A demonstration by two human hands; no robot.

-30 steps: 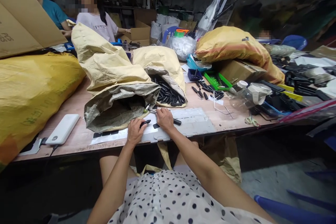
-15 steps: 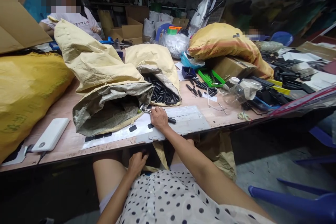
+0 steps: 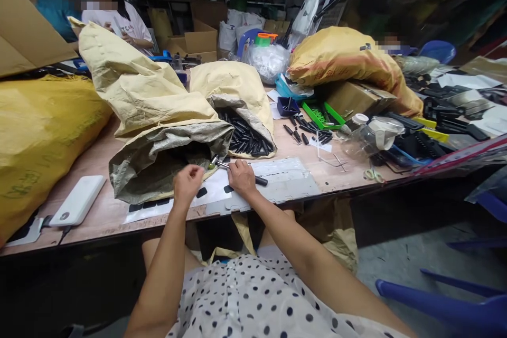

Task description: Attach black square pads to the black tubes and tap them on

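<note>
My right hand (image 3: 242, 177) is closed around a hammer (image 3: 260, 181) that lies across the table. Its black handle sticks out on the right, and its metal shaft and small head, with a yellow-green part, point left. Fingertips pinched together, my left hand (image 3: 188, 184) is over the front rim of an open paper sack (image 3: 158, 99), left of the hammer head. Whatever those fingers hold, if anything, is too small to make out. Under my hands are a white sheet (image 3: 216, 187) with black rounded patches and a grey board (image 3: 283, 177).
A second sack (image 3: 237, 76) spills black handle-like parts. Right of it are a green tray (image 3: 324, 116), a blue box (image 3: 288, 106), a clear jar (image 3: 362, 140) and scissors (image 3: 374, 175). A white power bank (image 3: 79, 200) lies left, near a yellow sack (image 3: 43, 137). Another person (image 3: 130, 26) is across the table.
My left hand has risen from my lap to the table, by the sack's mouth, with its fingers pinched. My right hand keeps its hold on the hammer in about the same place.
</note>
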